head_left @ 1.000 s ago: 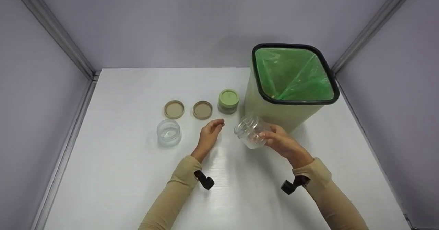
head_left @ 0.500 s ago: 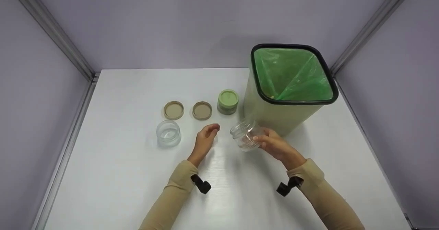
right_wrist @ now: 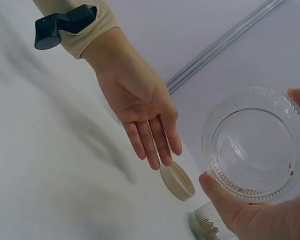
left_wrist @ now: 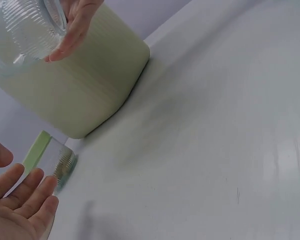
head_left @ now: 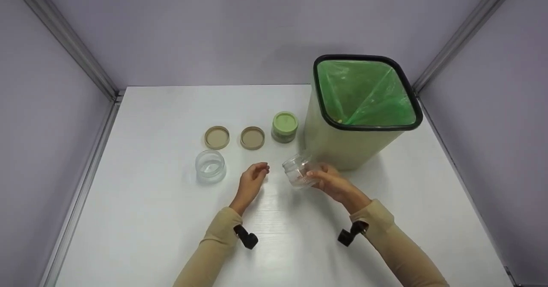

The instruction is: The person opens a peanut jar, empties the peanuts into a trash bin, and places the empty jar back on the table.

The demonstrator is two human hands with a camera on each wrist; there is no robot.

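Item: empty ribbed glass jar (head_left: 298,173), gripped in our right hand (head_left: 332,183) beside the bin (head_left: 342,145), left hand (head_left: 252,180) open, apart; next, we judge, setting it upright.

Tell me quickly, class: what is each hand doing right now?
Left hand: open, fingers relaxed, holding nothing.
Right hand: grips the clear glass jar.

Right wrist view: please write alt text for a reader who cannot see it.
A right hand holds an empty glass jar, its mouth toward the camera. The left hand is open beside it, above a tan lid on the white table.
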